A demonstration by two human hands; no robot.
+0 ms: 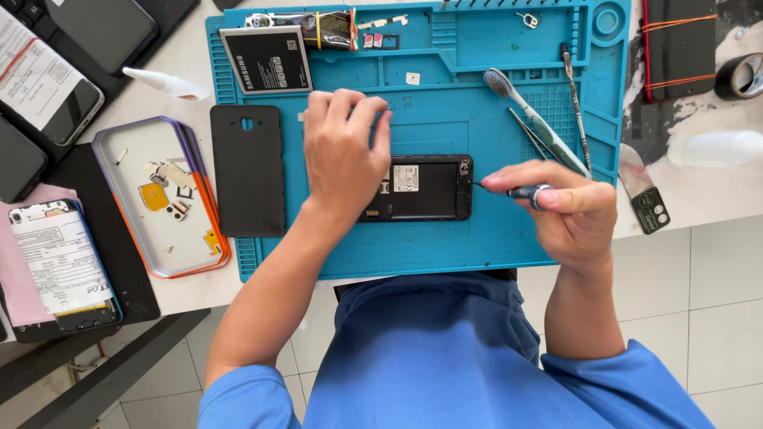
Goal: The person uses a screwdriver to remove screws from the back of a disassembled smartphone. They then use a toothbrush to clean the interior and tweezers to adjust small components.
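A black phone [425,188] with its back cover off lies on a blue repair mat [477,238]. My left hand [343,155] rests on the phone's left end, fingers curled over it, holding it down. In my right hand [568,210] is a small screwdriver [509,191], its tip touching the phone's right edge near the top corner. The phone's left part is hidden under my left hand.
A black back cover [247,171] and a battery [265,59] lie on the mat's left. A toothbrush [528,115], tweezers [536,139] and a thin tool [574,99] lie at right. A tray of small parts [159,199] and other phones [63,266] sit left.
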